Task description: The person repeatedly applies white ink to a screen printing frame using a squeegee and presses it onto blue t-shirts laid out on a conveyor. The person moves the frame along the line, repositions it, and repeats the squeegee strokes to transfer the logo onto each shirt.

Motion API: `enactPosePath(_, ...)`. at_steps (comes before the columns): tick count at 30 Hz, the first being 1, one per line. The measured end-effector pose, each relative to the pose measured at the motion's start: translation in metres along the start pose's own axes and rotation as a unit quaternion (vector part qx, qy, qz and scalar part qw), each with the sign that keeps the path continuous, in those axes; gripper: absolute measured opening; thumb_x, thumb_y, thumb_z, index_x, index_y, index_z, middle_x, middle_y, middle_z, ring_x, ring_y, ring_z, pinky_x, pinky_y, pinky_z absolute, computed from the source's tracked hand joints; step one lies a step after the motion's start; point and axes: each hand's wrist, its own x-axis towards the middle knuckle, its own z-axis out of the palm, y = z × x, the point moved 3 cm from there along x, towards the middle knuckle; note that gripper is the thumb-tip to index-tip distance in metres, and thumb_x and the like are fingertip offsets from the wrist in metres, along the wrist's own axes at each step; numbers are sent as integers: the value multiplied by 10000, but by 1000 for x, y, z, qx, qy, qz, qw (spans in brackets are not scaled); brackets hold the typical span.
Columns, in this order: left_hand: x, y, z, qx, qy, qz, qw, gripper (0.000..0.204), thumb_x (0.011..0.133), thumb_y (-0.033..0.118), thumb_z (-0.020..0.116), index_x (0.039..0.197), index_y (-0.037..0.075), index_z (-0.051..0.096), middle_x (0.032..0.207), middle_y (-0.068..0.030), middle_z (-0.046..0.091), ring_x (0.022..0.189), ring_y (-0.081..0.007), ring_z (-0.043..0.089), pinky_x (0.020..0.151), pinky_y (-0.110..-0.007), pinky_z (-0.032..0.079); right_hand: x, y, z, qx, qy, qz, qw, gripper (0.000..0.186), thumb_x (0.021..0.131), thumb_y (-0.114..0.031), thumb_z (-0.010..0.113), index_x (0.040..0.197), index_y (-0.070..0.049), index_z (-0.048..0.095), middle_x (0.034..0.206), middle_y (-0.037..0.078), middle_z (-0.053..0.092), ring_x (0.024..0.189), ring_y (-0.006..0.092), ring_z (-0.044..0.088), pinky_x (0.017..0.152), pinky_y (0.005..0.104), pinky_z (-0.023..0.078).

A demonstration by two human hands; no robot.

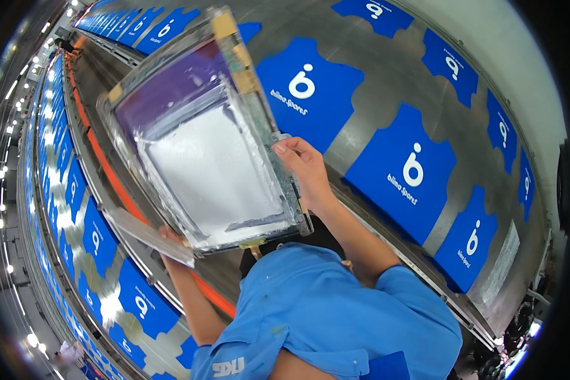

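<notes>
A screen-printing frame [242, 76] is tilted up in front of me. Its mesh is purple at the top, with white ink over most of the lower area and tape along the edges. My right hand [303, 166] is closed on the frame's right side, thumb and fingers at the rim. At the lower left corner of the frame is my left hand [170, 237], partly hidden. It is closed round a flat pale squeegee [149, 235] that sticks out to the left; whether it also bears the frame's corner I cannot tell.
To the right runs a long grey printing table [354, 136] with blue shirt pieces [402, 174] carrying white prints. Another table with several blue pieces [142, 301] lies to the left, across the aisle. An orange strip [111, 171] runs along that aisle.
</notes>
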Motion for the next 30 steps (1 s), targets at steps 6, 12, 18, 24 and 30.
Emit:
enactPosePath(6,206,19,155,131,-48,-101,985,191,936,264,697,1007,103,621,794,71,524,706,-47,516,610,-234,449,69,-53,-21,25,224,-201,953,402,938,-92,675,1313,-55,533,1126,36,611,967,98,569,890,252,463)
enactPosePath(12,356,-119,331,150,-156,-245,945,891,882,733,549,1462,65,445,1371,-138,570,1218,-265,564,1026,-425,481,136,-44,-193,-96,474,-249,839,467,924,-127,704,1327,-2,505,944,46,633,842,104,596,761,240,494)
enactPosePath(18,395,-219,355,158,-246,-371,882,886,923,761,423,1502,92,391,1402,-146,549,1258,-280,562,1037,-433,485,144,3,-264,-141,589,-195,771,427,912,-144,715,1279,11,560,921,62,679,791,98,608,689,222,474)
enactPosePath(24,423,-239,321,126,-241,-484,832,913,935,758,393,1548,90,290,1458,-167,486,1286,-297,548,1057,-440,486,137,29,-248,-151,631,-154,746,386,914,-134,717,1251,0,584,884,44,690,745,70,587,624,214,439)
enactPosePath(30,396,-220,333,165,-192,-454,854,858,963,684,448,1516,38,336,1443,-144,503,1291,-286,528,1072,-414,464,132,22,-243,-168,644,-162,729,349,920,-100,700,1245,-22,599,876,55,696,725,68,582,617,218,442)
